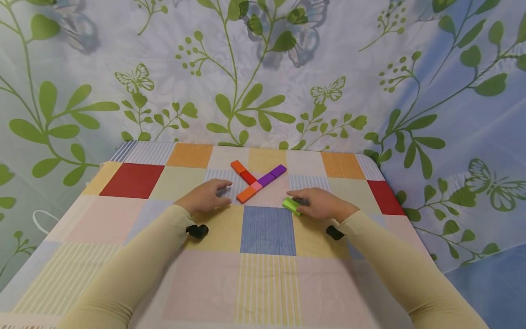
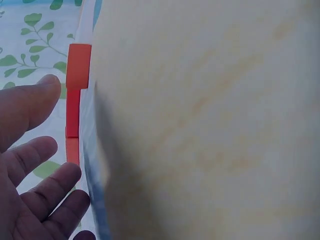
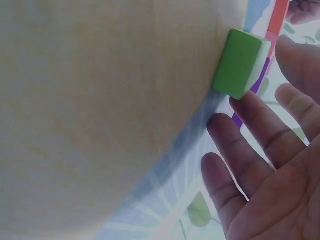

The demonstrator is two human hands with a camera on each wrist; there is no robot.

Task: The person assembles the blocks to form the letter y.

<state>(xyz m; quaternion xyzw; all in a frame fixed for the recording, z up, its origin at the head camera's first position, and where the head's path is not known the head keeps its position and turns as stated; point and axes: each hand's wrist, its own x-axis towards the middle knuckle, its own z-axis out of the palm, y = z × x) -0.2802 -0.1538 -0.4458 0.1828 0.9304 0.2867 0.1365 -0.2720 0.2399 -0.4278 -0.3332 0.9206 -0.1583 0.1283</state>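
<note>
A light green block (image 1: 291, 206) lies on the patchwork cloth beside my right hand (image 1: 322, 204). In the right wrist view a fingertip reaches the near end of the green block (image 3: 239, 64), and the fingers are spread and fairly straight. My left hand (image 1: 205, 196), holding nothing, hovers left of a Y-like row of blocks. That row has an orange block (image 1: 237, 167), a red block (image 1: 248, 177), a pink block (image 1: 256, 185), another orange block (image 1: 245, 195) and two purple blocks (image 1: 273, 175). Thumb and fingers of the left hand stand apart in the left wrist view.
The patchwork cloth (image 1: 267, 228) covers the table. Behind it and at the sides hangs a curtain (image 1: 164, 91) with green leaves and butterflies. Black wrist straps (image 1: 198, 231) show at both cuffs. A white loop (image 1: 41, 221) sticks out at the table's left edge.
</note>
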